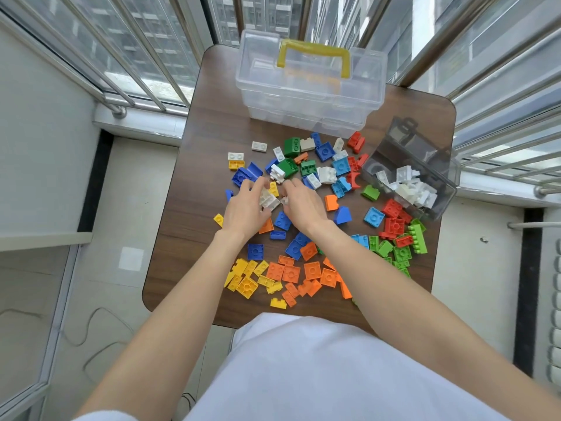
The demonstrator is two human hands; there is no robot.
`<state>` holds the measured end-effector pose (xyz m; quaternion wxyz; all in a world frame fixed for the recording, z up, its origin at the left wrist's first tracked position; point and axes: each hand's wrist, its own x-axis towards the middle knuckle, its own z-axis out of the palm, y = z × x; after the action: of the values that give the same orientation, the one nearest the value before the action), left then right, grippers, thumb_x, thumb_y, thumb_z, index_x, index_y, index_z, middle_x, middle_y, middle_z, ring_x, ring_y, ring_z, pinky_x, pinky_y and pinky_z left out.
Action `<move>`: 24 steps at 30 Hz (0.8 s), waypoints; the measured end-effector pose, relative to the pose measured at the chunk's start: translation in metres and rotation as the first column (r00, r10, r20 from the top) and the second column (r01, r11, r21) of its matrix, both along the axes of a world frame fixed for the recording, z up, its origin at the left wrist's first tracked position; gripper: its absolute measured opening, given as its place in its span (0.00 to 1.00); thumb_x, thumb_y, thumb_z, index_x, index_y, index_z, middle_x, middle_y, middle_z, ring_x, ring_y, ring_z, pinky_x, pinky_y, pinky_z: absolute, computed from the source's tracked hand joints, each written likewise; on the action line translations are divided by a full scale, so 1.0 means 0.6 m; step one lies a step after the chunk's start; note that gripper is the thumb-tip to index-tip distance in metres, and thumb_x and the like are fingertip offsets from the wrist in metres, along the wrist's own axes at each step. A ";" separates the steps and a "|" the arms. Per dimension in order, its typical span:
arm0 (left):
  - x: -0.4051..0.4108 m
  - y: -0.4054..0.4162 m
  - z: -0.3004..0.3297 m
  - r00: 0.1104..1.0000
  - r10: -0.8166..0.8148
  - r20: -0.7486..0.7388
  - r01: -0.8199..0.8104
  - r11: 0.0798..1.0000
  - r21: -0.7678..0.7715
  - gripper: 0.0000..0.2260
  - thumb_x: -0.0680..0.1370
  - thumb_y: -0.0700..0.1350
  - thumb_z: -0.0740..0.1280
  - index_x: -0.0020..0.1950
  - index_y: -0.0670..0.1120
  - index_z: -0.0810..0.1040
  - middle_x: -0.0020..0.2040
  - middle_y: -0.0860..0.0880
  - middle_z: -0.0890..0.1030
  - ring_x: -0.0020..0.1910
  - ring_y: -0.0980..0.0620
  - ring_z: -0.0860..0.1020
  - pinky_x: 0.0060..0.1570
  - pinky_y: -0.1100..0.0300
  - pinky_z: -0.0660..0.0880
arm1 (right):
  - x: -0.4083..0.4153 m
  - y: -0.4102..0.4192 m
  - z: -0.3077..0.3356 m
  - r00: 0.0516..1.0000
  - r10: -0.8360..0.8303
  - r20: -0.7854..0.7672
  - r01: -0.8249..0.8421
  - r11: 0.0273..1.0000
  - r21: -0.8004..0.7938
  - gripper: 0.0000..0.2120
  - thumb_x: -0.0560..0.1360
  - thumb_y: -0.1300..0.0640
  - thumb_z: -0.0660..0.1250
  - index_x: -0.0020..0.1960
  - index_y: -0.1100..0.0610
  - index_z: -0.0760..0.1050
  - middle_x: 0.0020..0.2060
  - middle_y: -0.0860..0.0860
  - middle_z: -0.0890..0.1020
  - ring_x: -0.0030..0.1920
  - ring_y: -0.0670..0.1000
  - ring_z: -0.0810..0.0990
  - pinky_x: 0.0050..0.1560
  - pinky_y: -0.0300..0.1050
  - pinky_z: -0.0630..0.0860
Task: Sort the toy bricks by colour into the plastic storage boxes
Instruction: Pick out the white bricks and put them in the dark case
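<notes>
A white cloth garment (318,369) fills the bottom of the view, and two bare forearms reach forward from it over a dark wood-grain table (188,208) with rounded corners.

The left hand (246,212) curls its fingers round a small cluster of white bricks (268,200). The right hand (299,205) is beside it, fingers bent down onto the same cluster; whether it grips a brick cannot be told.

Glossy, studded plastic bricks lie scattered on the table. Nearest the body are a group of yellow bricks (246,278) and, just beside them, orange bricks (303,275). Green bricks (406,247) and red bricks (394,220) sit to the right. Blue bricks (246,174), mixed with more white and green ones, lie beyond the hands.

At the table's right edge, a smoky grey translucent box (425,153) holds a heap of white pieces (409,189). At the far edge stands a clear rectangular plastic box (309,86) with a yellow handle (315,56); its contents are unclear.
</notes>
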<state>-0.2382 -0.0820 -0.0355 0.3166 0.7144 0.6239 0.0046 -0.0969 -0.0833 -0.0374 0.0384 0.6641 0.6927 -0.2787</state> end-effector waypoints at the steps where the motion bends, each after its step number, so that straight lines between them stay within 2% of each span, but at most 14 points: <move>1: -0.003 -0.002 0.000 1.000 0.011 -0.004 -0.011 1.000 -0.012 0.18 0.73 0.43 0.67 0.60 0.51 0.67 0.57 0.47 0.71 0.38 0.45 0.75 0.37 0.55 0.69 | 0.004 -0.001 0.001 1.000 -0.016 -0.021 0.017 1.000 0.012 0.13 0.76 0.63 0.62 0.60 0.59 0.70 0.57 0.57 0.73 0.51 0.60 0.77 0.42 0.48 0.69; 3: -0.010 -0.006 0.001 0.999 0.038 -0.011 -0.038 0.999 -0.039 0.18 0.73 0.43 0.67 0.61 0.52 0.67 0.57 0.47 0.71 0.39 0.46 0.75 0.37 0.55 0.70 | 0.008 -0.001 0.002 0.996 -0.029 -0.088 0.035 0.998 0.058 0.13 0.76 0.63 0.62 0.60 0.57 0.72 0.55 0.56 0.73 0.47 0.59 0.77 0.40 0.47 0.71; 5: -0.015 -0.010 0.004 0.998 0.056 -0.019 -0.057 0.996 -0.064 0.18 0.74 0.43 0.67 0.61 0.52 0.67 0.57 0.46 0.70 0.40 0.45 0.75 0.38 0.54 0.72 | 0.006 0.008 0.004 0.992 0.009 -0.125 0.004 0.995 0.098 0.18 0.75 0.65 0.62 0.64 0.55 0.71 0.55 0.56 0.73 0.47 0.57 0.76 0.41 0.49 0.74; 9: -0.017 -0.013 0.003 0.998 0.050 -0.050 -0.054 0.995 -0.086 0.20 0.74 0.43 0.67 0.64 0.53 0.67 0.58 0.45 0.69 0.45 0.45 0.75 0.43 0.53 0.74 | -0.010 0.031 0.001 0.997 0.022 -0.069 -0.013 0.992 0.126 0.19 0.76 0.67 0.60 0.65 0.55 0.71 0.56 0.57 0.71 0.52 0.57 0.73 0.42 0.50 0.74; 14: -0.012 -0.011 0.001 0.996 0.073 -0.049 -0.077 0.994 -0.073 0.17 0.76 0.44 0.66 0.63 0.52 0.68 0.59 0.45 0.69 0.47 0.45 0.75 0.42 0.56 0.71 | -0.009 0.053 0.003 0.999 0.032 0.028 -0.036 0.988 0.149 0.18 0.75 0.68 0.60 0.64 0.58 0.71 0.60 0.58 0.69 0.52 0.58 0.72 0.39 0.49 0.72; 19: -0.014 -0.014 0.001 0.997 0.080 0.009 -0.079 0.994 -0.071 0.14 0.78 0.49 0.65 0.62 0.51 0.69 0.58 0.45 0.69 0.47 0.44 0.76 0.46 0.54 0.71 | -0.005 0.062 -0.003 0.993 0.110 0.048 -0.116 0.980 0.161 0.19 0.73 0.72 0.60 0.62 0.62 0.73 0.62 0.56 0.72 0.53 0.59 0.76 0.46 0.50 0.74; 24: -0.018 -0.018 0.000 0.998 0.061 0.001 -0.061 0.996 -0.058 0.12 0.77 0.46 0.67 0.59 0.49 0.70 0.59 0.46 0.69 0.48 0.43 0.76 0.45 0.54 0.72 | -0.001 0.051 0.003 0.990 0.125 0.063 -0.133 0.981 0.143 0.17 0.73 0.73 0.58 0.58 0.61 0.72 0.57 0.56 0.75 0.52 0.59 0.74 0.40 0.46 0.65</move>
<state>-0.2488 -0.0931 -0.0358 0.3380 0.6855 0.6449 -0.0029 -0.0975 -0.0527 -0.0355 0.0262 0.6259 0.7518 -0.2059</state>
